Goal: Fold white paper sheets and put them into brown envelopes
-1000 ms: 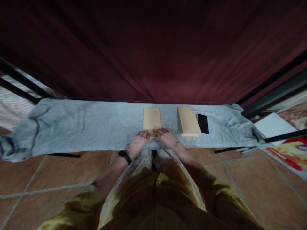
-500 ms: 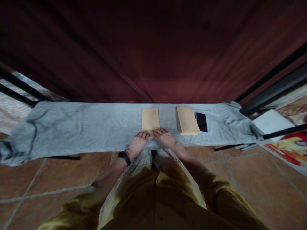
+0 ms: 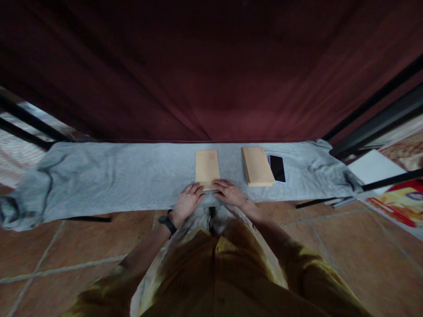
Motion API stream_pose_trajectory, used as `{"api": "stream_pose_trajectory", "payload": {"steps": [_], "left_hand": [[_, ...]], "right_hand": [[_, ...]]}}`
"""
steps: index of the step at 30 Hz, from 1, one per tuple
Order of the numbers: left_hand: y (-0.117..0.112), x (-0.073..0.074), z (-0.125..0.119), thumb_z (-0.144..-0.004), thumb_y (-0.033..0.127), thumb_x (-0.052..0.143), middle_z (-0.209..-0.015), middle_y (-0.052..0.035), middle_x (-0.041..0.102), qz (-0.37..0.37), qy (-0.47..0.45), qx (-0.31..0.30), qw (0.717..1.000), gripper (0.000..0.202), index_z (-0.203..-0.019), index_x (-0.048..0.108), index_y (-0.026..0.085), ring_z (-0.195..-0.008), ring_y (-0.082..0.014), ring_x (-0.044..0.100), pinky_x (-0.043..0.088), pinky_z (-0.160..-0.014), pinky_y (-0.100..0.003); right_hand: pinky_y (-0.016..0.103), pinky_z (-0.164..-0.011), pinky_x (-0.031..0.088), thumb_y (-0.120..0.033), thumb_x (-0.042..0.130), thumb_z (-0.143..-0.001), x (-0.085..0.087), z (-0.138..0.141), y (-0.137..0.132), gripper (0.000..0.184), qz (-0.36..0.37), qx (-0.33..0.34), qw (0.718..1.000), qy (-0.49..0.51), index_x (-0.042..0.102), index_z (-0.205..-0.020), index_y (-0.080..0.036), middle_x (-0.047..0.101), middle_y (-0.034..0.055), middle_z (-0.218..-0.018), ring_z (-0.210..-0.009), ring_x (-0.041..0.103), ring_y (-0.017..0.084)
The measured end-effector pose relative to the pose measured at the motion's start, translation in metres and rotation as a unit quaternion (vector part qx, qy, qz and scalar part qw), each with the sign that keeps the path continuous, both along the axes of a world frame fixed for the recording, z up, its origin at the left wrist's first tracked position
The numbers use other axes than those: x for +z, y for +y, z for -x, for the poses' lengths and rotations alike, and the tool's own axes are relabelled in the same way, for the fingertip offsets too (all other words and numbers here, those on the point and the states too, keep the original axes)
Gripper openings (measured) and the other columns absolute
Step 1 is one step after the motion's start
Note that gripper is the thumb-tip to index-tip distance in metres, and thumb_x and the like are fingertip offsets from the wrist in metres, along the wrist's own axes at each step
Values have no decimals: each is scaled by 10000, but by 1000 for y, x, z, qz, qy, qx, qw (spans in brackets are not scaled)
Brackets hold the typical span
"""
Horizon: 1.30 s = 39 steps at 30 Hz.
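Observation:
A flat brown paper envelope (image 3: 207, 167) lies on the grey cloth in front of me, with a small red print near its top right corner. My left hand (image 3: 189, 200) rests at the envelope's bottom left corner, fingers stretched out and thumb apart. At the bottom right corner, my right hand (image 3: 229, 193) touches the paper with its fingertips, fingers loosely spread. Both hands look open, and the envelope's lower edge shows between them. To the right sits a stack of similar brown envelopes (image 3: 258, 166), slightly fanned at its near end.
A dark-screened phone (image 3: 277, 168) lies against the stack's right side. The grey cloth (image 3: 132, 174) covers a long narrow bench. Behind it hangs a dark red curtain (image 3: 211, 88). Black metal bars (image 3: 380, 101) stand at both ends, and a colourful printed package (image 3: 403, 202) is at far right.
Both hands have drawn slightly apart and toward me, uncovering more of the envelope's lower edge. Their fingers have loosened from the bottom fold. The envelope and stack remain in place.

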<state>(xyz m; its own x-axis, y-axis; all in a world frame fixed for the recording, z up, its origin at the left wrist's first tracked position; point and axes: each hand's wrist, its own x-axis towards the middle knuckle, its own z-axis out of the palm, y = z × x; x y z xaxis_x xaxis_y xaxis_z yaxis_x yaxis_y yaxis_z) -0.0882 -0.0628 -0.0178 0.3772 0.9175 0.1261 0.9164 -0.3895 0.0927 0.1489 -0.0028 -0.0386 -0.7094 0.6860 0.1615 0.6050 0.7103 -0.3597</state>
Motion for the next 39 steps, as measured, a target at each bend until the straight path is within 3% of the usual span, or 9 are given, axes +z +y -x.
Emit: {"api": "stream_pose_trajectory", "payload": {"steps": [6,11,18,26,28,32,36,39], "left_hand": [[1,-7,10,-1033,270,391,-1314,-92,661,14,-62,0,998,361,-1270,644,170,-1197,-234,578,481,-1048,-382],[5,-11,5,-1038,289,386,-1205,-78,700,-7,-118,40,992,333,-1158,675,175,-1117,-227,603,484,-1031,-386],[3,-15,-5,-1025,267,386,-1043,-91,697,-29,-87,94,991,293,-1043,666,185,-1023,-255,600,489,-939,-401],[1,-17,-14,-1006,220,412,-1154,-116,693,-57,-106,139,983,299,-1182,650,176,-1073,-274,607,487,-942,-438],[-4,-21,-18,-992,181,422,-1299,-134,649,-75,-92,108,987,341,-1267,624,176,-1194,-287,580,463,-1013,-475],[-18,-33,-29,-1001,191,418,-1456,-127,568,-73,-79,-17,994,396,-1365,569,145,-1389,-250,477,371,-1176,-459],[-23,-41,-37,-1014,251,408,-1480,-154,549,-57,-81,2,995,448,-1423,515,104,-1402,-249,481,372,-1192,-455],[-23,-44,-37,-980,189,415,-1465,-188,556,-39,-76,6,996,464,-1414,520,64,-1410,-255,476,371,-1197,-457]], "right_hand": [[384,-1132,442,-213,559,-990,-8,-2,-1,292,36,-27,996,77,669,-1260,-226,636,62,-1382,-1290,571,175],[397,-1091,461,-207,549,-990,-12,8,-2,218,37,-69,991,110,708,-1140,-215,693,63,-1272,-1205,618,191],[374,-993,493,-172,516,-975,-16,22,-6,184,34,-142,981,124,691,-1018,-214,710,61,-1148,-1092,632,197],[348,-943,465,-147,511,-961,-19,34,-10,161,15,-202,970,133,661,-981,-201,679,68,-1070,-1048,603,206],[342,-945,453,-152,514,-966,-20,34,-11,153,9,-199,971,131,657,-992,-200,675,66,-1074,-1055,595,202],[340,-949,449,-181,499,-990,-20,33,-11,160,1,-200,972,125,657,-1007,-203,670,68,-1089,-1068,588,200],[375,-1023,443,-211,457,-1021,-14,35,-18,224,-17,-187,976,107,669,-1090,-194,678,88,-1171,-1145,581,210],[400,-1156,367,-236,405,-1044,-8,44,-33,324,-25,-145,984,101,637,-1260,-170,639,104,-1336,-1268,542,206]]}}
